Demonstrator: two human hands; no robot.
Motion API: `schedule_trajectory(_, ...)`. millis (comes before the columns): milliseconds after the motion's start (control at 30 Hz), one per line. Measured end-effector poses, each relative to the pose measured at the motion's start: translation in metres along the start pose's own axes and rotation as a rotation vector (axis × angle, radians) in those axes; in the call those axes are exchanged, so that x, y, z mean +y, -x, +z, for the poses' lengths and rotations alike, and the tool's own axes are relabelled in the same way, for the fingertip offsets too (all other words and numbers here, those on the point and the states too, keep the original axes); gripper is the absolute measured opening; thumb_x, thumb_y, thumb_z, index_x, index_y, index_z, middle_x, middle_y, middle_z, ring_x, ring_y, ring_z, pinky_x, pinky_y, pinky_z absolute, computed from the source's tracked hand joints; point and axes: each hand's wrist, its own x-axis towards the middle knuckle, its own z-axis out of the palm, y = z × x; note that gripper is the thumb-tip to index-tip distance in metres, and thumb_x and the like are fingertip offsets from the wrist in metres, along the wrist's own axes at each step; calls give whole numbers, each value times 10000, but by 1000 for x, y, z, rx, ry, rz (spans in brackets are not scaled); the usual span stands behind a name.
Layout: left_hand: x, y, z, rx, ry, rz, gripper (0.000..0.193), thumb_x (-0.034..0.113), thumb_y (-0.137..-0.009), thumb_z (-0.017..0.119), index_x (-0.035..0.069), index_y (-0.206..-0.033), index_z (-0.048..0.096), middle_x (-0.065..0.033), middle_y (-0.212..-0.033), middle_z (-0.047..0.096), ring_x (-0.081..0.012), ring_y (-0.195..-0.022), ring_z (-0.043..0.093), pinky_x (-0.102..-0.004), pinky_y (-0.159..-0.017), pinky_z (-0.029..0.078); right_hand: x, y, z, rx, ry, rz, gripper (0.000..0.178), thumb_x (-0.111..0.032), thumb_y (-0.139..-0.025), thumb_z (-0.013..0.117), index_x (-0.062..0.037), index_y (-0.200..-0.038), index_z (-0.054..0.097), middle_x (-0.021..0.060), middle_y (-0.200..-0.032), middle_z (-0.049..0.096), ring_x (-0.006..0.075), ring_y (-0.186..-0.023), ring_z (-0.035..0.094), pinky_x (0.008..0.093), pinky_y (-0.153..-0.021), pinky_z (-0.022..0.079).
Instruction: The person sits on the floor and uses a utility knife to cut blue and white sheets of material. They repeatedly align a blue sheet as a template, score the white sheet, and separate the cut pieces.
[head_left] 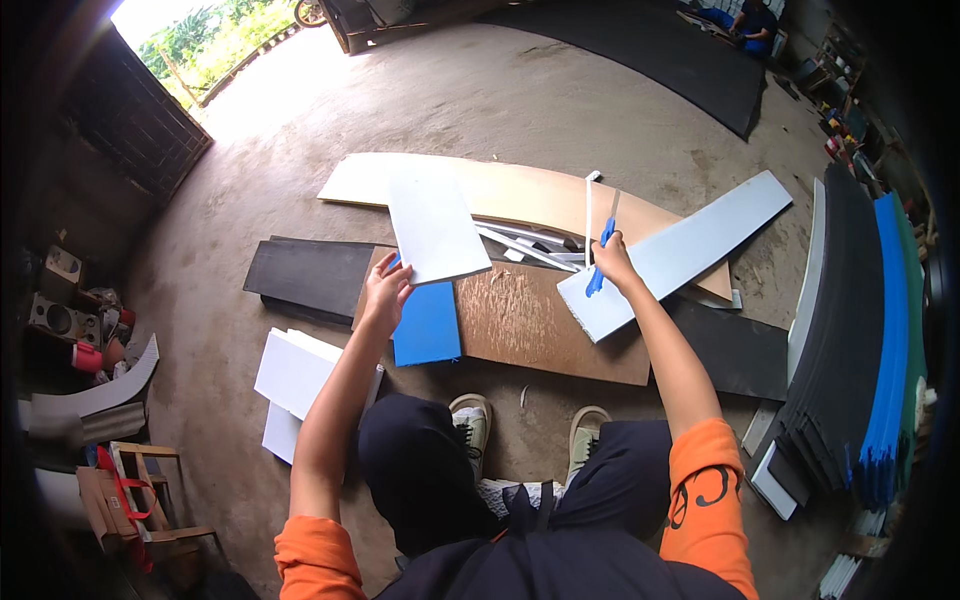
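Observation:
My left hand [384,292] grips a rectangular white foam sheet [435,225] by its lower left corner, holding it tilted above the boards. In my right hand [616,258] is a blue utility knife [607,232], its blade out and pointing away from me. Below that hand a long white foam strip [690,250] lies slanted across the boards. A blue foam piece [428,328] rests on a worn brown wooden board [550,325], partly under my left hand. Thin white offcuts [530,243] lie between the brown board and a pale wooden board [520,190].
Cut white pieces [295,375] are stacked left of my knees. Black foam strips [310,270] extend under the brown board. Tall stacks of black sheets [825,340] and blue sheets [885,350] stand at right. A wooden chair [150,490] is lower left. Another person [755,25] sits far right.

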Motion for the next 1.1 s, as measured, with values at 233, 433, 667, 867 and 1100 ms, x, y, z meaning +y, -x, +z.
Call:
schedule_trajectory(233,-101,-12,-27,-25,177,35,527,-49,-808,509,70,-1295,348,-86,-1257,419,-166,-1107,464,-295,-906,433,39,8,125,-573,342,-136,431,-135,-762,511,124,-1063,345,379,-1010,481,475,-970,497,469,-880,399)
schedule_trajectory(433,-126,-5,-24,131,174,3,490,-36,-824,481,79,-1289,376,-66,-1295,381,-160,-1163,410,-299,-942,407,29,28,169,-391,593,-450,355,-166,-809,539,73,-1050,437,220,-1026,431,392,-994,459,451,-826,433)
schedule_trajectory(667,-99,37,-59,199,243,140,472,13,-853,469,63,-1302,335,-77,-1310,348,-160,-1178,392,-307,-975,380,-57,50,193,-968,-425,-26,420,-289,-909,452,-21,-1215,350,149,-1017,516,200,-788,582,309,-656,490)
schedule_trajectory(867,-58,108,-117,392,253,466,476,40,-864,487,128,-1307,336,-79,-1252,373,-116,-995,501,-230,-780,478,-150,137,212,-1208,-530,-328,315,-103,-890,478,10,-1151,342,131,-830,583,178,-623,611,263,-499,498)
schedule_trajectory(1100,-60,236,-236,985,340,590,418,99,-890,470,102,-1296,371,-89,-1238,426,-151,-1064,484,-296,-869,430,-235,300,311,-1545,-303,-473,239,-117,-875,519,5,-1052,413,109,-857,560,158,-677,601,257,-562,486)
